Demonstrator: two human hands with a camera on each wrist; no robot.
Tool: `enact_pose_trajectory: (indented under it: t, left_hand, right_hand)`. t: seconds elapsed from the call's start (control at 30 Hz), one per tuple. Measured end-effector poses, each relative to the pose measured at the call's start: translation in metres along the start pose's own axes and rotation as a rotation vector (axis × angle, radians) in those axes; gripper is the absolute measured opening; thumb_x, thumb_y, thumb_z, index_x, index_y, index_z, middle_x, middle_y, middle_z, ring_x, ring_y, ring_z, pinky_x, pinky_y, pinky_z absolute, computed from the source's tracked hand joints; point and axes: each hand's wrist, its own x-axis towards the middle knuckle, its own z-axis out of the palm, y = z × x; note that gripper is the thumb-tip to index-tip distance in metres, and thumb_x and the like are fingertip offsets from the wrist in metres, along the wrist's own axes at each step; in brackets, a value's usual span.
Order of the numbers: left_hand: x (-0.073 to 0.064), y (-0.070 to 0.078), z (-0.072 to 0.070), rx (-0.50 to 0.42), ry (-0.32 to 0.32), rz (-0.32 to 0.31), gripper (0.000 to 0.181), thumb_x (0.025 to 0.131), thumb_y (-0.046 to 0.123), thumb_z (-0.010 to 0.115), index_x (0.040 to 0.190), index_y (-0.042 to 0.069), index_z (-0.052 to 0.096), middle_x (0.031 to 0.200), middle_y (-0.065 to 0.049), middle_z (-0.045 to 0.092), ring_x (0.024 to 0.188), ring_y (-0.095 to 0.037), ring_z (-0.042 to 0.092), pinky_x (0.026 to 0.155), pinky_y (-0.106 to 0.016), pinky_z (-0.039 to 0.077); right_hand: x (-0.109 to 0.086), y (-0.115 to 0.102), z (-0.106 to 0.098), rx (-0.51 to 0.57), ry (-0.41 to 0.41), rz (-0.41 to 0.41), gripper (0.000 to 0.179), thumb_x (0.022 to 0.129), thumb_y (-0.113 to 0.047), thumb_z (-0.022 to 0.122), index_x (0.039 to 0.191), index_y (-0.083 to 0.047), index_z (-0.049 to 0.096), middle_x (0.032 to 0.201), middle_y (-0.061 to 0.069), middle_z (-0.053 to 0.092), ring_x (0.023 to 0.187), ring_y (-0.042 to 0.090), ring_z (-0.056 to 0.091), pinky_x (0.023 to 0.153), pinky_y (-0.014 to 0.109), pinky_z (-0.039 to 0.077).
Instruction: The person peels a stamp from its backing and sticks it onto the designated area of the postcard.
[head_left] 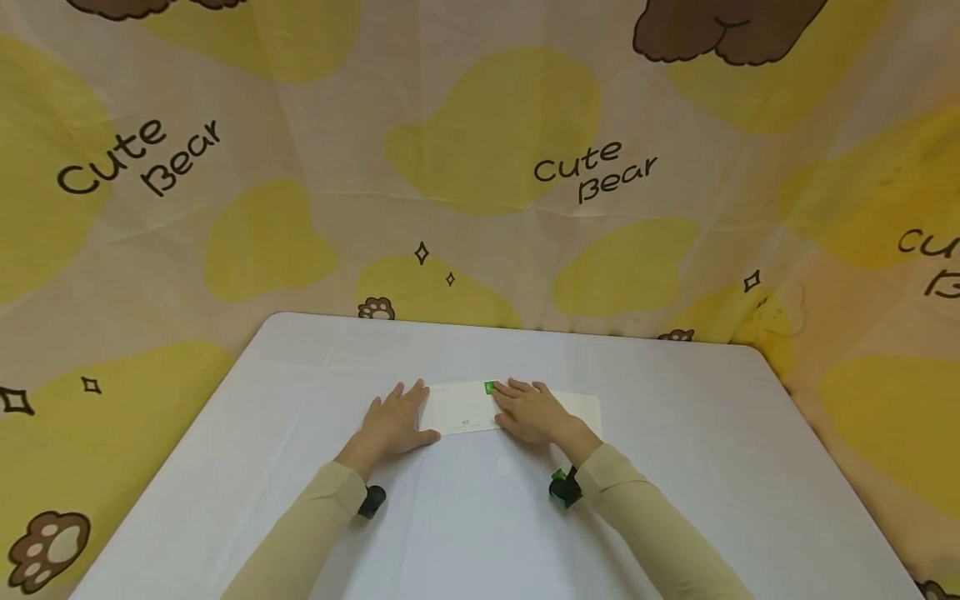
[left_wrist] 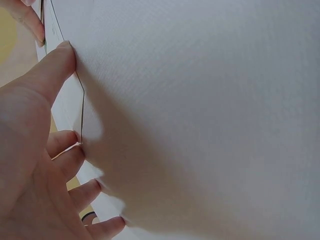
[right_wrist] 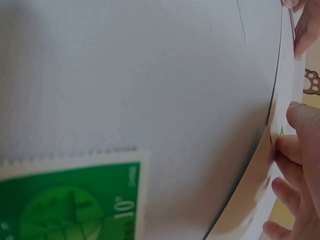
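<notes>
White paper (head_left: 457, 408), green stamp (head_left: 490, 387), beige sleeves (head_left: 309, 525), yellow-blotched cream backdrop (head_left: 480, 133)

- Head: high, farthest back, facing forward and down across the table (head_left: 465, 533).
- Left wrist: low, close, facing the left hand's (left_wrist: 30, 145) fingers.
- Right wrist: equally near the right hand (right_wrist: 302, 160).
- The 2 wrist views share both hands and the white paper (head_left: 453, 407).

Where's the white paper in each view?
Head: white paper, below centre.
Left wrist: white paper, a narrow strip at upper left.
Right wrist: white paper, running down the right side.
Shared landmark: the left hand, left of centre in head, at left in left wrist, top right in right wrist.
</notes>
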Motion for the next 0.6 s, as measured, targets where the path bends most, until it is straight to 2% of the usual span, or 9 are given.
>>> enact_pose_trajectory:
  t: [0.23,0.43,0.6]
  left_hand:
    - [0.0002,0.0004,0.0001,0.002,-0.002,-0.001,0.085,0.079,0.049,0.066,0.144,0.009,0.030,0.152,-0.009,0.023,0.138,-0.036,0.019,0.106,-0.061,0.018]
    - [-0.0006,0.0005,0.0001,0.006,-0.002,0.011,0.085,0.079,0.050,0.066,0.144,0.008,0.030,0.151,-0.010,0.024,0.138,-0.037,0.020,0.106,-0.062,0.019]
    - [-0.0003,0.0009,0.0006,0.009,0.000,0.008,0.086,0.079,0.050,0.066,0.144,0.008,0.030,0.151,-0.010,0.024,0.138,-0.037,0.020,0.106,-0.062,0.019]
  right_hand:
    - [0.0003,0.0064,0.0022,0.040,0.038,0.000,0.047,0.097,-0.037,0.041,0.138,-0.014,0.043,0.145,-0.003,0.038,0.135,0.023,0.031,0.105,0.054,0.026]
    - [-0.0003,0.0066,0.0049,0.055,0.082,-0.007,0.046,0.097,-0.036,0.043,0.137,-0.014,0.045,0.143,-0.001,0.041,0.134,0.024,0.033,0.104,0.056,0.026]
    - [-0.0015,0.0055,0.0048,0.072,0.082,-0.002,0.046,0.096,-0.035,0.044,0.137,-0.012,0.046,0.143,0.000,0.041,0.134,0.025,0.033,0.104,0.057,0.025]
